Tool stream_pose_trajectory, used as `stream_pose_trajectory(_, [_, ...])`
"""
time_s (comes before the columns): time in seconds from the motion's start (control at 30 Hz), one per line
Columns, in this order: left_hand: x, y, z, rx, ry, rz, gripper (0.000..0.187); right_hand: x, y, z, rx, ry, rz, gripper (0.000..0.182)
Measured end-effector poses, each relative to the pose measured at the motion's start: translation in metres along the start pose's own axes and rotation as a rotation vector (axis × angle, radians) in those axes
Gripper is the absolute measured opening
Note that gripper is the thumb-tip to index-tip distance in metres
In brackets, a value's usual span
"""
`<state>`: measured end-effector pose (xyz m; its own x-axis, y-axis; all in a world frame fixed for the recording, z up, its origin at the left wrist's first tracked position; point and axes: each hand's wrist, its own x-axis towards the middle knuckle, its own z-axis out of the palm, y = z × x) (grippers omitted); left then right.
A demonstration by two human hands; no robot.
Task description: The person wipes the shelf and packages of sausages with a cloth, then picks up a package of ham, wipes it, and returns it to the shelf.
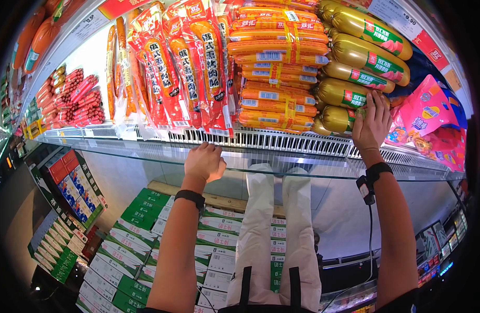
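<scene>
The right hand [372, 124] lies open-fingered on a gold sausage chub [340, 119] with a red-green label, lowest of its stack on the shelf [281, 142], while the left hand [204, 163], curled shut and holding nothing, grips the shelf edge below red packs [198, 62] printed 韩式熏烤肉.

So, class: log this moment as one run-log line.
left hand: gripping white wire shelf edge | right hand: on gold plastic-wrapped sausage

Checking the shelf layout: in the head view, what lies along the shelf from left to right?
Small red sausages → red packs → orange sticks → gold sausages with right hand → pink bags.
</scene>
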<state>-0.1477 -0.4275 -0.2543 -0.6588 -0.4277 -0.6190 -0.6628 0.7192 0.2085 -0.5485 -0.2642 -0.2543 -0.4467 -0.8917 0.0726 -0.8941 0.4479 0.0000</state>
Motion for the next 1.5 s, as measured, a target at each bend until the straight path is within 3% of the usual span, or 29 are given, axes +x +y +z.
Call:
stream_pose_trajectory(0.8, [0.0,-0.002,0.003,-0.004,-0.014,-0.001,0.02,0.001,0.0,0.0,0.029,0.011,-0.026,0.055])
stream_pose_trajectory(1.0, [0.0,-0.003,0.007,-0.004,-0.009,-0.01,0.02,0.003,0.001,0.0,0.105,0.072,-0.048,0.048])
stream_pose_trajectory(1.13, [0.0,-0.001,0.004,-0.012,0.005,-0.018,0.02,0.0,0.01,0.004,0.308,0.104,0.021,0.039])
stream_pose_trajectory(1.27, [0.001,0.0,0.006,-0.021,0.054,-0.01,0.02,-0.004,0.003,0.007,0.324,0.167,0.107,0.032])
stream_pose_trajectory(1.37, [-0.001,-0.001,0.001,-0.003,0.019,-0.012,0.026,-0.004,-0.007,0.011,0.531,0.233,0.406,0.027])
stream_pose_trajectory(1.5, [-0.001,-0.001,0.003,0.0,0.02,-0.015,0.026,-0.009,-0.021,0.015,0.391,0.244,0.294,0.027])
